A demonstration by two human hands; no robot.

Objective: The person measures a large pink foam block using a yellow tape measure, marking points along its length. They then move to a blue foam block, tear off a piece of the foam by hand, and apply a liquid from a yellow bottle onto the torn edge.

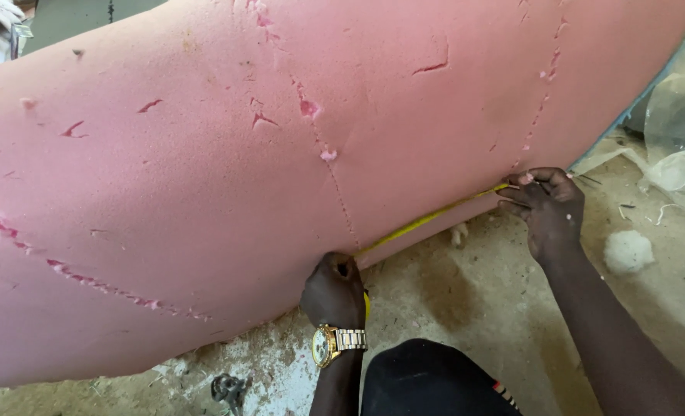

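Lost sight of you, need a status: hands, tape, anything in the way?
Left hand pins yellow measuring tape at pink foam slab lower edge. Right hand pinches the other end, tape taut. Nothing across it.

Pink foam slab (204, 192): one, large, with several small tears and two dotted seam lines across surface. Yellow measuring tape (427, 221): one, stretched along slab's lower edge. Hands: two, left hand (333, 291) and right hand (547, 208), one at each end of tape. Gold wristwatch (329, 343): one, on left wrist. White stuffing tuft (627, 251) on floor: one clear clump, plus smaller scraps too small to count. Clear plastic sheeting (678, 146): one crumpled heap, right edge.
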